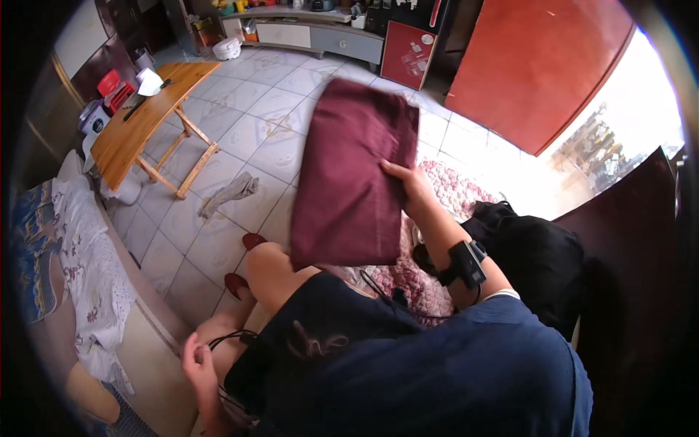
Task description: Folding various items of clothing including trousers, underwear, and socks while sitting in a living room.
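A folded maroon cloth garment [349, 180] hangs in front of me, held up above my knees. My right hand [412, 183] grips its right side, with the thumb lying on the face toward me and the other fingers hidden behind. My left hand [199, 363] is low beside my left thigh, near the sofa edge, loosely curled with nothing in it. Thin black cables [232, 336] run close to that hand. Under and beyond my right forearm lies a pink-and-white ruffled cover [453, 188].
A black fabric heap [524, 262] lies at my right. To the left, a flowered white cloth [90, 267] drapes over the sofa [155, 355]. A grey cloth [232, 194] lies on the tiled floor by a folding wooden table [155, 117]. A red door [535, 71] stands at upper right.
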Tool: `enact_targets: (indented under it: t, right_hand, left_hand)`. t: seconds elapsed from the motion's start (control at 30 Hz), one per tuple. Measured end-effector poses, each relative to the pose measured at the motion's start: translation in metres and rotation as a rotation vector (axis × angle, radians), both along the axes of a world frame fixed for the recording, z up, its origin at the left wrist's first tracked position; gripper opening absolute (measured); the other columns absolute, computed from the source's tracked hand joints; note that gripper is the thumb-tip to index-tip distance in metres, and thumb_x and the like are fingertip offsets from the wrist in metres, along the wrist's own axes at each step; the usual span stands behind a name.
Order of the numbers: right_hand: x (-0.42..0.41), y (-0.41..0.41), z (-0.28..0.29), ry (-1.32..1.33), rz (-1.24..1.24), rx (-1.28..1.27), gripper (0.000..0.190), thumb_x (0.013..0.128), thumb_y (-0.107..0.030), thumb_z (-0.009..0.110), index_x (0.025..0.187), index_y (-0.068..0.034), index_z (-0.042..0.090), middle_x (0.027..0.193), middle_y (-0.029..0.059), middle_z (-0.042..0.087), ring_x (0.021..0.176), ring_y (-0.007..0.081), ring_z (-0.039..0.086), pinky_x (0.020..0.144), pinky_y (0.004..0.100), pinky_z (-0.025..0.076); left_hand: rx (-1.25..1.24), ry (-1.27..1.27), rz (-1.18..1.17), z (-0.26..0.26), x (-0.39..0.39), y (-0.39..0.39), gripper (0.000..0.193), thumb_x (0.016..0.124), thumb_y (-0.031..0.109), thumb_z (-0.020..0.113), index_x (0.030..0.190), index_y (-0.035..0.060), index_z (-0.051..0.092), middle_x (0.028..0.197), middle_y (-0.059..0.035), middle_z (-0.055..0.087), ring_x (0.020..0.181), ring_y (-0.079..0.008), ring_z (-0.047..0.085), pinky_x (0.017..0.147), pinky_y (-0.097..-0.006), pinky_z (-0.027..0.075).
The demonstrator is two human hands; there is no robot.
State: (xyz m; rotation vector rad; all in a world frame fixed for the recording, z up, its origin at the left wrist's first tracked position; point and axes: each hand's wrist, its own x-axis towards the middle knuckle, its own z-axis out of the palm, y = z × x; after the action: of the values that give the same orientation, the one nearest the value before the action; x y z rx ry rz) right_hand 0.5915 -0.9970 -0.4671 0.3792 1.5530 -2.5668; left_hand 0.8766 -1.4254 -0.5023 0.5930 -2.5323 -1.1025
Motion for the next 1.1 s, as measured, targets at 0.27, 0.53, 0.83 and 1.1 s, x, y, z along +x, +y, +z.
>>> enact_targets:
  t: [0.27, 0.53, 0.83, 1.1]
  right_hand:
    - [0.004, 0.079, -0.141, -0.304, -0.268, 0.309, 0.04, 0.07, -0.02, 0.071, 0.101, 0.002, 0.058, 0.088, 0.0126, 0.063, 0.074, 0.0209, 0.062, 0.071, 0.0317, 0.048]
    - [0.007, 0.019, -0.087, 0.229, -0.267, 1.908, 0.082, 0.073, -0.031, 0.063, 0.137, -0.006, 0.018, 0.142, 0.0206, 0.012, 0.133, 0.0337, 0.009, 0.106, 0.0489, 0.008]
    - [0.046, -0.053, -0.128, 0.693, 0.424, 1.971, 0.058, 0.085, -0.041, 0.044, 0.134, -0.011, 0.032, 0.144, 0.0152, 0.013, 0.134, 0.0305, 0.009, 0.104, 0.0538, 0.007]
    - [-0.003, -0.061, -0.085, 0.774, 0.374, 1.743, 0.067, 0.079, -0.052, 0.051, 0.132, -0.012, 0.036, 0.142, 0.0168, 0.018, 0.133, 0.0335, 0.013, 0.104, 0.0547, 0.009]
  left_hand:
    - [-0.438, -0.043, -0.155, -0.068, 0.0, 0.008, 0.029, 0.074, 0.002, 0.049, 0.101, -0.0029, 0.057, 0.109, -0.0166, 0.054, 0.101, -0.0357, 0.05, 0.085, -0.0412, 0.041]
    - [-0.336, 0.018, -0.142, -0.068, 0.008, 0.002, 0.027, 0.078, 0.004, 0.047, 0.102, -0.0044, 0.057, 0.113, -0.0169, 0.053, 0.099, -0.0337, 0.052, 0.086, -0.0379, 0.04]
    - [-0.364, 0.038, -0.16, -0.075, 0.01, 0.0, 0.024, 0.08, 0.004, 0.046, 0.099, -0.0047, 0.058, 0.112, -0.0163, 0.054, 0.099, -0.0326, 0.053, 0.086, -0.0363, 0.041]
    - [-0.333, -0.067, -0.09, -0.062, 0.012, 0.007, 0.021, 0.081, 0.005, 0.047, 0.096, -0.0032, 0.059, 0.111, -0.0166, 0.055, 0.102, -0.0325, 0.051, 0.089, -0.0381, 0.039]
